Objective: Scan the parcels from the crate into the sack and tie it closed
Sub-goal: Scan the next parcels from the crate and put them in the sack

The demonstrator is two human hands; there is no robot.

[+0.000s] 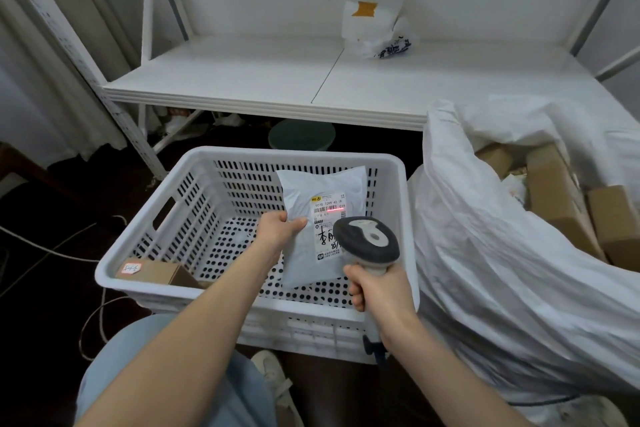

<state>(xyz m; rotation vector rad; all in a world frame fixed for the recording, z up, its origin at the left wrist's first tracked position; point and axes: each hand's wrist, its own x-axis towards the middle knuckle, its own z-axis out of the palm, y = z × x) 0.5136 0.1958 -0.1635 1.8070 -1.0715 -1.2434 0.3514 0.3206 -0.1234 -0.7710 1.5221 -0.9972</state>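
Nearest the camera, the right hand [377, 288] gripped the scanner [369, 241], aiming its red line across the barcode [330, 209]. The left hand [277, 229] pinched the parcel [323, 191] by its left edge, label facing the scanner, above the crate [249, 156], toward its right side. One box [156, 272] lay in the crate's near-left corner. The open sack [485, 253] stood beside the crate's right wall, likely to shorten transfers.

sack [491, 253] right of crate [398, 163]
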